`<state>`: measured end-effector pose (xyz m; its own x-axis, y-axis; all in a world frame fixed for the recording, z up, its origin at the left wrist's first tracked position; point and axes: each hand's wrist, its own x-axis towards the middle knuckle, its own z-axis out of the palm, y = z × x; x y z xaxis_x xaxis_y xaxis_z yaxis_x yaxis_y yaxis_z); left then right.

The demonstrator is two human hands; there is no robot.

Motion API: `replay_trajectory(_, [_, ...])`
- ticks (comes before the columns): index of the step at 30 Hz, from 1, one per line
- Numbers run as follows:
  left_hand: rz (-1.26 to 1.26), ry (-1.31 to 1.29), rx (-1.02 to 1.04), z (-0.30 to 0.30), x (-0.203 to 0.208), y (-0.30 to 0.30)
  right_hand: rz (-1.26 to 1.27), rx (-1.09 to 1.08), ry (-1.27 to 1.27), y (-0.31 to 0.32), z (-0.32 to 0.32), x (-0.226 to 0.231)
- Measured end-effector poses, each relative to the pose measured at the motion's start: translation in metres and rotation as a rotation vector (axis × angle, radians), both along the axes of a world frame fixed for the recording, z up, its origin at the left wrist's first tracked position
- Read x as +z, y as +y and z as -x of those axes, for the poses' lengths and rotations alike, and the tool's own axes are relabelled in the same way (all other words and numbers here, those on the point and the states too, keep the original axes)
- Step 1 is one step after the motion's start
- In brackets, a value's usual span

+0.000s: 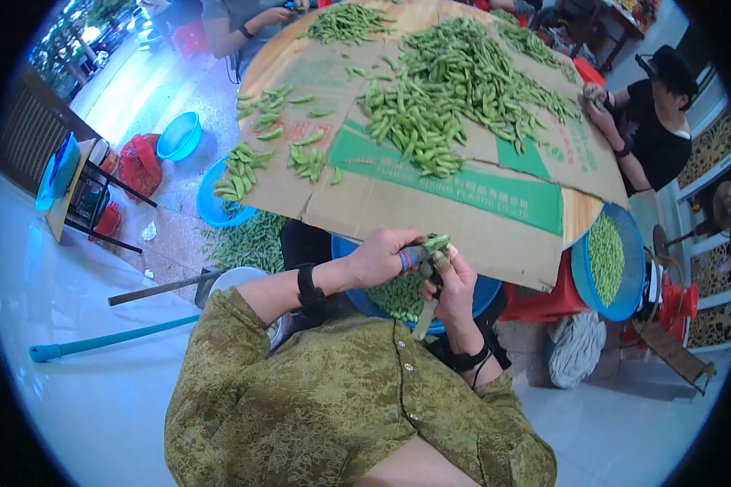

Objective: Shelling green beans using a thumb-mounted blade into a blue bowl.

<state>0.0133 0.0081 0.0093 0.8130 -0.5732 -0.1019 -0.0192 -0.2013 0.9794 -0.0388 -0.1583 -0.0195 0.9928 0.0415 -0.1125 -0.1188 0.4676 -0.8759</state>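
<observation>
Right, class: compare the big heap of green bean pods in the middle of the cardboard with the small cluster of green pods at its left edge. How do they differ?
The big heap of green bean pods is piled deep and spreads wide across the cardboard sheet; the small cluster of green pods lies thin and almost flat. The heap sits mid-table; the cluster sits at the left edge, above a blue basin. Both are the same green pods.
</observation>
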Motion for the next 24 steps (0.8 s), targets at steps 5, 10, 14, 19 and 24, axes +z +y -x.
replay_trajectory(5, [-0.092, -0.461, -0.037, 0.008, -0.009, 0.000, 0.342, -0.188, -0.166, 0.000, 0.005, -0.007])
replay_trajectory(10, [-0.090, -0.641, -0.061, 0.017, -0.004, 0.000, 0.676, -0.292, -0.348, -0.007, 0.009, -0.019])
replay_trajectory(14, [-0.201, -0.365, -0.130, 0.020, 0.004, 0.001, 1.018, -0.412, -0.707, -0.010, 0.007, -0.017])
replay_trajectory(19, [-0.234, -0.419, -0.218, 0.016, 0.000, 0.003, 1.103, -0.372, -0.876, -0.015, 0.006, -0.015])
replay_trajectory(24, [-0.262, -0.401, -0.299, 0.012, -0.005, 0.005, 1.153, -0.252, -0.917, -0.017, 0.008, -0.022])
